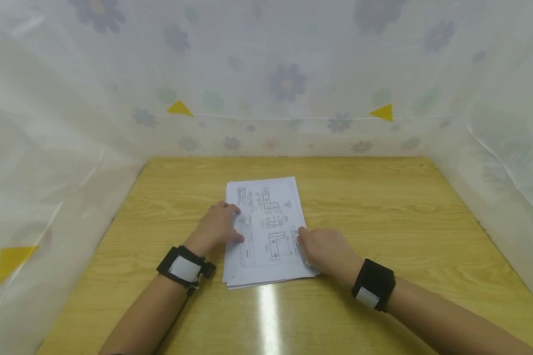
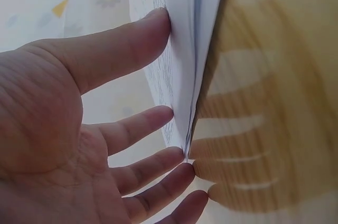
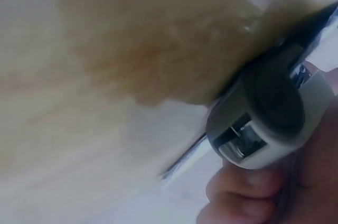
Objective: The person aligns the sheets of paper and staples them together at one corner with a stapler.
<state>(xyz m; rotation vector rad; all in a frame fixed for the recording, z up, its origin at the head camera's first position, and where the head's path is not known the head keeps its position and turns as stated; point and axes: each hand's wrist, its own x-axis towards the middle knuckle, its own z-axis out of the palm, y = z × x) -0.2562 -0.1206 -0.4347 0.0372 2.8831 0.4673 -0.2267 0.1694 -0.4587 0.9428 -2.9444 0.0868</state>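
Observation:
A stack of white paper sheets lies on the table, its top sheet printed with technical line drawings. At its left edge is my left hand, thumb and fingers spread and fairly straight. In the left wrist view the thumb tip rests on the printed face, with fingertips right at the sheets' edge. My right hand is at the stack's right edge, gripping a grey-and-black stapler. The stapler is mostly hidden by the hand in the head view; the right wrist view shows it at the paper edge.
The wooden table stretches around the stack. White flowered sheeting encloses the back and both sides, with yellow triangles stuck on it. Black wrist straps are worn on both arms, and a cable runs along the left forearm.

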